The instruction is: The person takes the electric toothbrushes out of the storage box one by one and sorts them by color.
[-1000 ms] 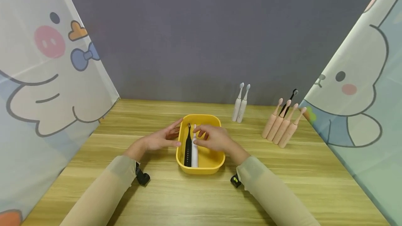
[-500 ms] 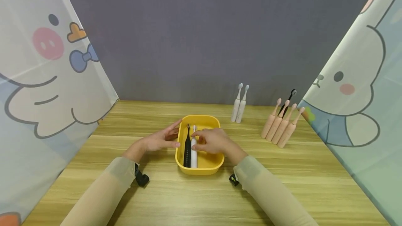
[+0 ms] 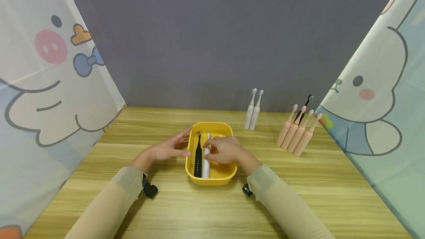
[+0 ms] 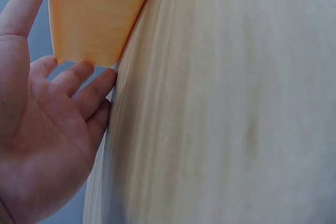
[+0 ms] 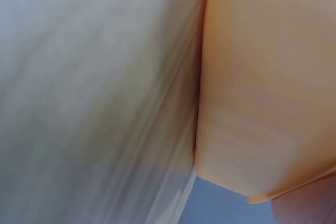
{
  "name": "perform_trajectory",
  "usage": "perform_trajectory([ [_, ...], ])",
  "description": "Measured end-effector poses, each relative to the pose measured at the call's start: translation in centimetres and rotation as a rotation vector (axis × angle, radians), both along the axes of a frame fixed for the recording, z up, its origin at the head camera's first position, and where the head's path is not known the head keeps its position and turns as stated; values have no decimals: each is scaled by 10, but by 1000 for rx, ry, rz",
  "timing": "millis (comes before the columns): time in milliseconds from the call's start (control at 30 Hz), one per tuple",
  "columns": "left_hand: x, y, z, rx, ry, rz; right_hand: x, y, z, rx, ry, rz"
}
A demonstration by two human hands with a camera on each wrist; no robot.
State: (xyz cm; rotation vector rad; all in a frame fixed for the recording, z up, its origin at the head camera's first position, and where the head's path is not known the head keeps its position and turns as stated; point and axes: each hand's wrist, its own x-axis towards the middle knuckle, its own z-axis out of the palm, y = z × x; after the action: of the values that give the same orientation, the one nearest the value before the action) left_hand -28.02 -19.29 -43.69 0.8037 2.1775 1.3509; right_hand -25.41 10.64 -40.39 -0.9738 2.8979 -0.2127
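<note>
A yellow box (image 3: 212,181) stands on the table, holding a black electric toothbrush (image 3: 198,161) and, to the right of it, a white electric toothbrush (image 3: 206,169). My right hand (image 3: 225,149) reaches into the box and pinches the white one between thumb and fingers near the upper part of its handle. At the box's left wall, my left hand (image 3: 167,148) rests with fingers extended and thumb by the rim. The left wrist view shows those fingertips (image 4: 105,80) at the box's outer wall (image 4: 97,19). In the right wrist view the box wall (image 5: 257,87) hides nearly all of the right hand.
Two white electric toothbrushes (image 3: 252,115) stand upright behind the box to the right. Farther right is a row of several pink electric toothbrushes (image 3: 295,135), with a black one (image 3: 309,99) behind them. A grey panel (image 3: 212,47) bounds the wooden table (image 3: 199,213) at the back.
My right hand has lowered onto the white toothbrush and now pinches it. That toothbrush's head has shifted slightly right, away from the black one. My left hand has stayed at the box.
</note>
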Motion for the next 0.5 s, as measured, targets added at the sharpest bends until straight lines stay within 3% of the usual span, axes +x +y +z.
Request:
perform_trajectory([
  [300, 0, 0, 0, 5, 4, -11, -1, -1, -1, 29, 2, 9],
  [500, 0, 0, 1, 7, -8, -8, -3, 0, -3, -19, -4, -11],
])
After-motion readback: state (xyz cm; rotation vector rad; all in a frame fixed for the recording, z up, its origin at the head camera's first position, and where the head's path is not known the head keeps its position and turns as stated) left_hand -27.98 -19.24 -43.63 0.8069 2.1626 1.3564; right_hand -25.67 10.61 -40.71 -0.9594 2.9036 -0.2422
